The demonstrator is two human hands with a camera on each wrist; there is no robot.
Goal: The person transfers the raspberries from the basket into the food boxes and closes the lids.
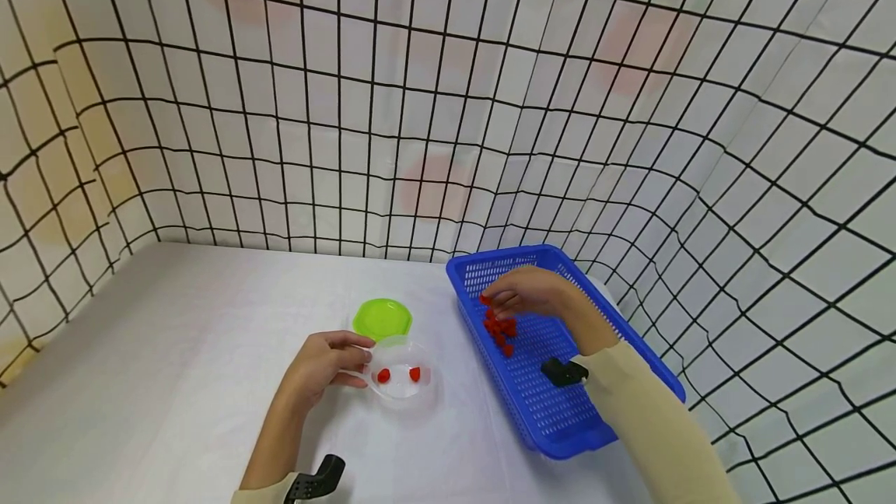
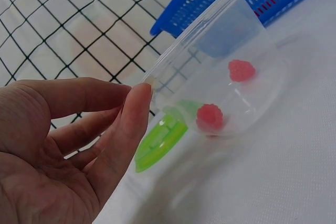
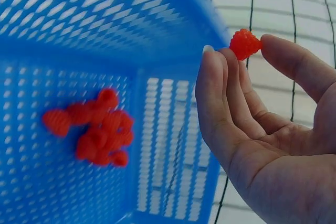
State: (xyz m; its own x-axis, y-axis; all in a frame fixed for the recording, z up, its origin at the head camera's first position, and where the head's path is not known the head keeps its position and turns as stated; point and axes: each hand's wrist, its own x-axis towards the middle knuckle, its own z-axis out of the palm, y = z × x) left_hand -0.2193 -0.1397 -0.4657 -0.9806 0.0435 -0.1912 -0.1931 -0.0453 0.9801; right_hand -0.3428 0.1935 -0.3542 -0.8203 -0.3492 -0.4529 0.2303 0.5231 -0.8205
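The left hand (image 1: 323, 364) pinches a clear, round plastic tub (image 1: 400, 391) at its left rim, seemingly steadying it, while the right hand (image 1: 532, 292) pinches one bumpy, rounded, red plastic-looking berry (image 3: 244, 44) over a blue, rectangular plastic basket (image 1: 560, 414).

- left hand (image 2: 58, 166), pinching the rim of the clear tub (image 2: 197, 32)
- two red berries (image 2: 241, 70), apart, inside the tub
- green lid (image 2: 160, 141) just beside the tub
- blue basket (image 2: 184, 15) beyond the tub
- dark net (image 2: 105, 33) beyond the tub
- white cloth (image 2: 289, 156) under the tub
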